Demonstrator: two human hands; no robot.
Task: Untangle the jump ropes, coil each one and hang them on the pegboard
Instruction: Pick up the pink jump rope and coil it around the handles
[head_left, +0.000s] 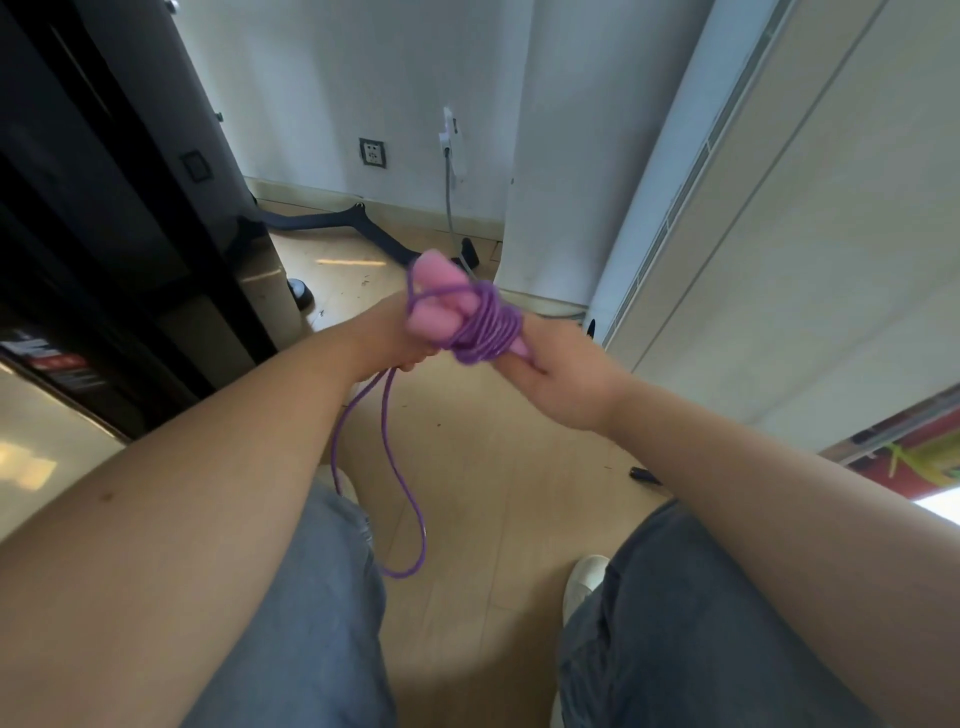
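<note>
Left hand (387, 332) curled tight round the pink foam handles (441, 301), right hand (556, 379) gripping their other end. The thin purple plastic jump rope (488, 327) is wound around them in mid-air, with a loose loop dangling between the knees.

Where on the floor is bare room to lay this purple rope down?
The widest bare floor lies between the hanging rope loop and the small black object, ahead of the white shoe. Near the wall it is crowded: a dark stand leg and a grey cable cross the floor there.
</note>
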